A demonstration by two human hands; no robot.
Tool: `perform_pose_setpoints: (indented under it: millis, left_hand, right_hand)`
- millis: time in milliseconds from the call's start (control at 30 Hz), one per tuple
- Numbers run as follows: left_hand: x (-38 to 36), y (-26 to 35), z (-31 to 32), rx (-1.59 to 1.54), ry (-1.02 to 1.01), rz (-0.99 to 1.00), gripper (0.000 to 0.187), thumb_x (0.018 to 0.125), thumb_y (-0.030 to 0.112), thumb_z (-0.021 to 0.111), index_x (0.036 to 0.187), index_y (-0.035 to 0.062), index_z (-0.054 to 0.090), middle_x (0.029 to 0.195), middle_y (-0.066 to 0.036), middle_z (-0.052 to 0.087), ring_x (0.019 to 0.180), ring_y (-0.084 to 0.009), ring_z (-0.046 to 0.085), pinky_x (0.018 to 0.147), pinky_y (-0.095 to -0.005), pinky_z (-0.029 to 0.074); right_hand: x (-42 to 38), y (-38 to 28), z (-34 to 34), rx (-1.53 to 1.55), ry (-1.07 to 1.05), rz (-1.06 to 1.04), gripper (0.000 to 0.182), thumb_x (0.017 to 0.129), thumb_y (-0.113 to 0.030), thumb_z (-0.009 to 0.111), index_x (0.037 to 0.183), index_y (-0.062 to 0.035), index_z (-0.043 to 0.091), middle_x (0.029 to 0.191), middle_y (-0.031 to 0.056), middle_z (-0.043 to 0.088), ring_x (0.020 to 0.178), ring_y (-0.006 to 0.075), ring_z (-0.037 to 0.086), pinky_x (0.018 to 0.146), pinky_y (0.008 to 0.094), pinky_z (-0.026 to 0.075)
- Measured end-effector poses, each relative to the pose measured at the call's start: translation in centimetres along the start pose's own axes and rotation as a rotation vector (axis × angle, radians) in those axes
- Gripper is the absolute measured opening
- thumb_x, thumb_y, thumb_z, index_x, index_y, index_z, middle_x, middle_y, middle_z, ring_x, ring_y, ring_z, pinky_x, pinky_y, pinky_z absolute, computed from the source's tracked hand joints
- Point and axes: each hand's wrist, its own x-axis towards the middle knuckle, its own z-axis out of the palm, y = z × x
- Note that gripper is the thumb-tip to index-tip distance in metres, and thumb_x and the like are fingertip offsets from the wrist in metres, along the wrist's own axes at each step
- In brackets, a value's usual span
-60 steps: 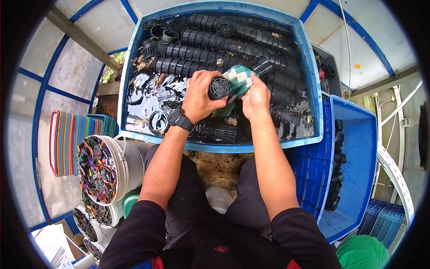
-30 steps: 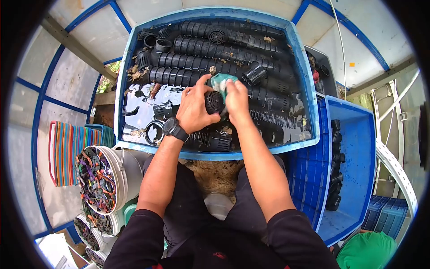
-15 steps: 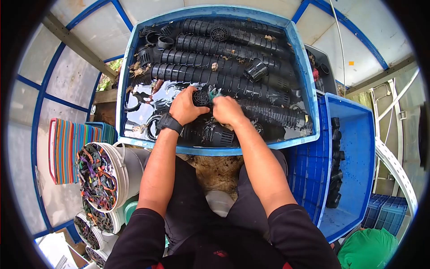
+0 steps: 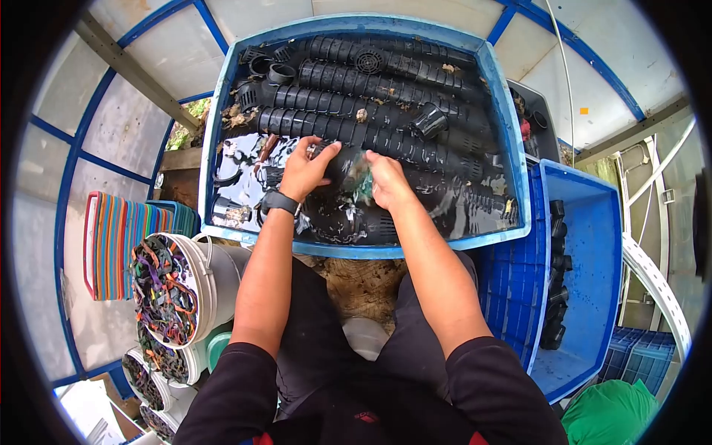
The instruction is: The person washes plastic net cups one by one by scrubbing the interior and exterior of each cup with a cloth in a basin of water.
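Observation:
A light blue tub (image 4: 212, 148) holds dark water with rows of black net pots (image 4: 326, 122) stacked into long tubes. Over the water at the tub's near side, my left hand (image 4: 305, 172) has its thumb and fingers curved around a dark black pot, which is blurred. My right hand (image 4: 387, 179), just to the right, is closed on a greenish cloth or brush (image 4: 363, 185), smeared by motion, beside the pot. A single pot (image 4: 428, 121) lies tilted on the rows, and a round slotted base (image 4: 368, 61) faces up at the back.
Right of the tub stands a blue crate (image 4: 586, 297) with a row of black pots (image 4: 556, 274). White buckets (image 4: 211, 289) full of colourful strips stand at the left, near stacked coloured trays (image 4: 122, 245). A green bag (image 4: 612, 415) lies at the lower right.
The pot's slotted round base no longer faces up between my hands. My left hand has opened its grasp slightly wider, and my right hand has shifted slightly right. The view has moved a little.

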Motion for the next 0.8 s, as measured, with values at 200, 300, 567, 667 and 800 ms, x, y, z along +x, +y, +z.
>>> perform_pose_setpoints:
  millis: [200,300,567,667,800]
  left_hand:
    - [0.0,0.2,1.4,0.354,0.017,0.031,0.083,0.090,0.066,0.052,0.111,-0.0142,0.060,0.082,-0.021,0.068,0.063,-0.0270,0.070,0.053,-0.0344,0.056]
    - [0.5,0.5,0.9,0.248,-0.137,-0.228,0.086,0.093,0.066,0.043,0.109,-0.0164,0.060,0.085,-0.025,0.069,0.066,-0.0308,0.072,0.052,-0.0385,0.058]
    - [-1.1,2.2,1.5,0.413,-0.027,0.977,0.051,0.087,0.029,0.076,0.125,0.0022,0.054,0.103,-0.011,0.063,0.069,-0.0190,0.057,0.063,-0.0312,0.047]
    - [-2.1,3.4,1.4,0.497,-0.121,0.766,0.042,0.089,0.028,0.073,0.117,0.0011,0.058,0.088,-0.011,0.063,0.067,-0.0190,0.056,0.060,-0.0338,0.046]
    - [0.1,0.3,2.0,0.317,0.117,0.730,0.031,0.098,0.030,0.060,0.103,-0.0007,0.059,0.073,-0.021,0.064,0.063,-0.0376,0.062,0.058,-0.0425,0.048]
  right_hand:
    - [-3.4,-3.3,-0.1,0.258,-0.405,0.022,0.030,0.099,-0.031,0.060,0.107,-0.0036,0.067,0.099,0.0090,0.071,0.091,0.0191,0.067,0.083,0.0336,0.053]
    - [-4.1,-0.8,0.4,-0.236,-0.413,-0.481,0.014,0.091,-0.010,0.066,0.103,-0.0019,0.065,0.097,0.0040,0.068,0.087,0.0115,0.062,0.079,0.0302,0.050]
    - [-3.1,-4.1,-0.8,0.115,-0.236,-0.380,0.025,0.102,-0.024,0.058,0.102,-0.0006,0.068,0.095,0.0005,0.068,0.083,0.0076,0.059,0.075,0.0270,0.048]
    - [-4.1,-4.3,-1.5,0.136,-0.251,-0.342,0.027,0.101,-0.026,0.060,0.107,-0.0003,0.067,0.101,0.0020,0.069,0.088,0.0079,0.059,0.078,0.0262,0.049]
    - [-6.4,-4.4,-0.1,-0.233,-0.457,-0.664,0.019,0.094,-0.014,0.067,0.105,0.0021,0.065,0.099,0.0045,0.071,0.089,0.0083,0.062,0.079,0.0282,0.050]
